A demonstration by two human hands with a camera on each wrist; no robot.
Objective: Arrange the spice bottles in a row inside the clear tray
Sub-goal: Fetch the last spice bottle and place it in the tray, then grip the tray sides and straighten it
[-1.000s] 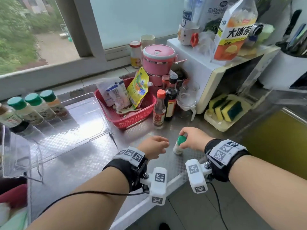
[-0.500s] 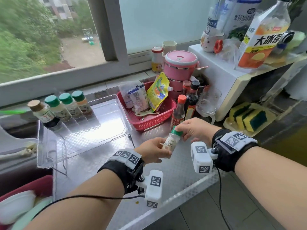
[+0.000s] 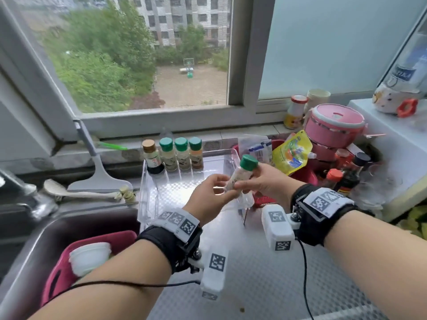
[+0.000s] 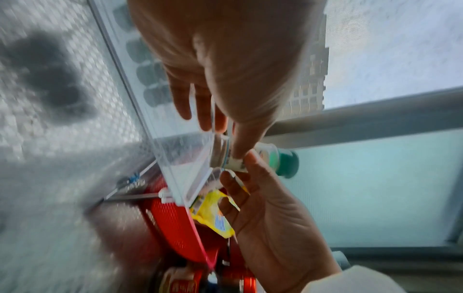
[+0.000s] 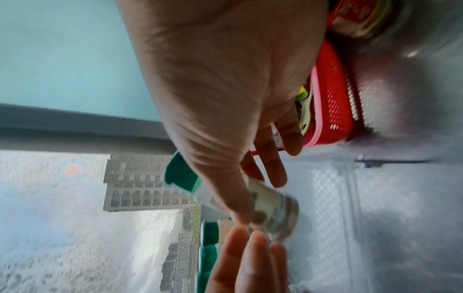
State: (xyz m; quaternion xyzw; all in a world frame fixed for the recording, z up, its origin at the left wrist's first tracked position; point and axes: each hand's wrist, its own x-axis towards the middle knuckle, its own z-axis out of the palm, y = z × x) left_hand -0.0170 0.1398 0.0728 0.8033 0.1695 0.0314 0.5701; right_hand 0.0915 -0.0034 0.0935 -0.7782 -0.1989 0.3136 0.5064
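A small spice bottle (image 3: 236, 179) with a green cap (image 3: 248, 161) is tilted in the air over the near right corner of the clear tray (image 3: 146, 190). My right hand (image 3: 242, 184) grips its middle, thumb on the label (image 5: 273, 204). My left hand (image 3: 227, 192) pinches its lower end, thumb on the label (image 4: 235, 160). At the tray's back stands a row of bottles: one brown-capped (image 3: 150, 156), then three with green caps (image 3: 181, 153). The tray floor to the right of the row and in front of it is bare.
A red basket (image 3: 305, 175) with packets sits right of the tray. Beyond it stand sauce bottles (image 3: 332, 179) and a pink lunch box (image 3: 335, 125). Left of the tray are a brush (image 3: 80, 194) and a sink holding a pink basin (image 3: 64, 269). The steel counter (image 3: 254, 273) lies below my wrists.
My right hand has lifted the bottle off the counter and carried it left and up to the tray's corner. My left hand has taken hold of its lower end.
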